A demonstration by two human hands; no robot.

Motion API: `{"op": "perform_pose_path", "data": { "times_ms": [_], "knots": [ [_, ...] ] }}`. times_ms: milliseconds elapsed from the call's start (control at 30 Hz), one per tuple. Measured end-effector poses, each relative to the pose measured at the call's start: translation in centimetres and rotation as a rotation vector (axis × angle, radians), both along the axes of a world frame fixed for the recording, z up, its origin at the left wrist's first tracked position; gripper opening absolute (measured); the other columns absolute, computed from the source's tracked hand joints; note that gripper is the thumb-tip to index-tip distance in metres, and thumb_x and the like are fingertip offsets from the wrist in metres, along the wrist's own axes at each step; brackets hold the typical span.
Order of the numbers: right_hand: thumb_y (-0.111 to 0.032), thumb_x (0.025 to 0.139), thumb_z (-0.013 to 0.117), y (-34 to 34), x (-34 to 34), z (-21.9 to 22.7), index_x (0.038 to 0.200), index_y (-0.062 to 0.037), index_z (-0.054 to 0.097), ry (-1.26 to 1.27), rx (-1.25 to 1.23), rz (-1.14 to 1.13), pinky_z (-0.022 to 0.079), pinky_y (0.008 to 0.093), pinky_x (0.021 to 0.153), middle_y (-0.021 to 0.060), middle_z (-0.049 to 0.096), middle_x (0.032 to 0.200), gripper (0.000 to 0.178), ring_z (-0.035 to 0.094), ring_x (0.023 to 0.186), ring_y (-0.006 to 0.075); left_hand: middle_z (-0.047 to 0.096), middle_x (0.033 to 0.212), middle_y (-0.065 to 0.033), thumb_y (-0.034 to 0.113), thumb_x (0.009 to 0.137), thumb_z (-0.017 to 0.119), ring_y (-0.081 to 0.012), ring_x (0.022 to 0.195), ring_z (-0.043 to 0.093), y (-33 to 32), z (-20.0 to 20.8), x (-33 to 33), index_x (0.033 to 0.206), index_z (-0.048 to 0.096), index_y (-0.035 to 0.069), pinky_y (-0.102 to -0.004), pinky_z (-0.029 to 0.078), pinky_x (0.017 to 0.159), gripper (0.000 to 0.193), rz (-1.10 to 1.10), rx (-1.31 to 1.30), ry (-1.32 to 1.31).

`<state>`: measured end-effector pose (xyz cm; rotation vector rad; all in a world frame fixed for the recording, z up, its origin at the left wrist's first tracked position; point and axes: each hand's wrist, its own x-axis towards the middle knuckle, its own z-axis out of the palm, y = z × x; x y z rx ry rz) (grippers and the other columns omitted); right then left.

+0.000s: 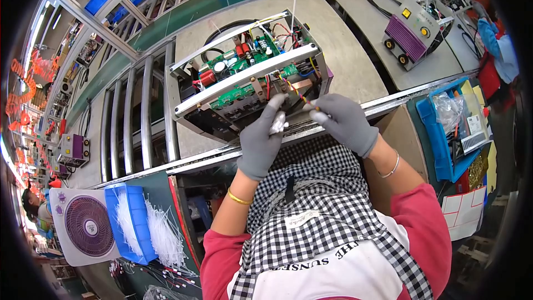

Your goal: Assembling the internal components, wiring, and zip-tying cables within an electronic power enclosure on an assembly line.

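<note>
Working at the open welder chassis (250, 72) on the desk (355, 39), our right hand (344, 121) pinches a thin, floppy wire (297, 93) near its end; our left hand (264, 136), just beside, clamps a small light white part (277, 125).

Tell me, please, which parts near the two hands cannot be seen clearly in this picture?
- Head view: the small pale part under the left hand is mostly covered by its gloved fingers.
- The wire ends at the right hand are too small to tell apart.
- The lower boards of the open chassis are hidden by its metal crossbar.
</note>
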<state>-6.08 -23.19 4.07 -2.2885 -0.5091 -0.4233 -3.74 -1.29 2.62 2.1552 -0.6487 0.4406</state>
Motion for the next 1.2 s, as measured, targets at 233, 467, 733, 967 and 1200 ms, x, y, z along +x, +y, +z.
{"op": "perform_pose_path", "data": {
  "times_ms": [233,467,733,967,1200],
  "knots": [
    [-0.038,0.092,0.061,1.4,2.2,-0.9,0.089,-0.0116,0.071,0.190,-0.079,0.040,0.049,0.0412,0.066,0.0110,0.066,0.078,0.029,0.064,0.075,0.0329,0.066,0.076,-0.0063,0.018,0.097,0.059,-0.0099,0.059,0.059,-0.2,-2.7,-1.7,0.126,0.060,0.002,-0.0257,0.049,0.055,0.032,-0.019,-0.136,0.311],
    [-0.038,0.095,0.061,1.4,4.0,-1.9,0.101,-0.0009,0.072,0.785,0.465,0.091,0.048,0.0247,0.056,0.0030,0.065,0.075,0.040,0.059,0.062,0.0089,0.058,0.064,-0.0023,0.027,0.100,0.054,-0.0076,0.056,0.052,-1.4,-1.1,-1.7,0.106,0.061,0.000,-0.0240,0.042,0.052,0.029,-0.105,-0.455,0.826],
    [-0.026,0.092,0.065,1.1,4.0,-2.3,0.107,-0.0067,0.071,0.313,0.300,0.236,0.052,0.0367,0.067,0.0099,0.069,0.084,0.025,0.066,0.072,0.0230,0.059,0.064,-0.0042,0.027,0.098,0.056,-0.0118,0.053,0.055,-1.3,-2.0,-0.8,0.109,0.061,0.001,-0.0278,0.043,0.048,0.028,-0.101,-0.534,0.934],
    [-0.023,0.091,0.064,3.2,6.1,-2.2,0.105,-0.0105,0.069,-0.086,-0.275,-0.084,0.052,0.0417,0.061,0.0153,0.068,0.088,0.019,0.066,0.077,0.0344,0.067,0.083,-0.0187,0.004,0.073,0.060,-0.0379,0.064,0.063,-0.8,-5.1,-0.3,0.152,0.033,0.019,-0.0446,0.052,0.057,0.084,0.167,0.185,0.094],
    [-0.020,0.089,0.064,3.1,6.2,-2.1,0.108,-0.0144,0.067,-0.052,-0.402,-0.082,0.053,0.0408,0.062,0.0144,0.068,0.090,0.020,0.066,0.077,0.0342,0.069,0.092,-0.0170,0.004,0.068,0.060,-0.0363,0.065,0.064,-0.8,-5.5,0.2,0.155,0.024,0.020,-0.0444,0.054,0.058,0.095,0.155,0.213,0.070]
  ]
}}
